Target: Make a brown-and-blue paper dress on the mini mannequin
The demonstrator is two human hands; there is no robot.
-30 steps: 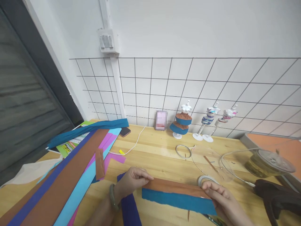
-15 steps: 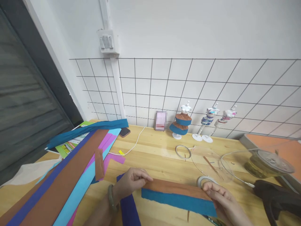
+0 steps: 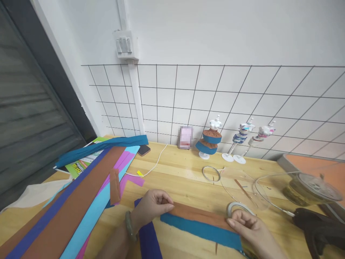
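Observation:
Between my hands stretches a two-tone strip of crepe paper (image 3: 201,225), brown along the top and teal along the bottom, held just above the wooden table. My left hand (image 3: 156,207), with a green bangle at the wrist, pinches its upper left corner. At the right end, my right hand (image 3: 246,225) pinches the brown edge between thumb and fingers. A roll of white tape (image 3: 233,207) lies just behind my right hand. Under my left wrist is a dark blue paper strip (image 3: 149,239). Part of a shiny tool pokes out beneath the strip's right end; its kind is hidden.
Coloured paper sheets (image 3: 88,194) spread over the left side. Small dress forms stand by the wall, one in a brown and teal paper skirt (image 3: 207,145). A phone (image 3: 143,150), a wire ring (image 3: 211,173), a spool (image 3: 312,189) and a black corded tool (image 3: 320,230) lie around.
My right hand has shifted slightly left along with the strip's right end, and my left hand has risen a little. The view has tilted slightly.

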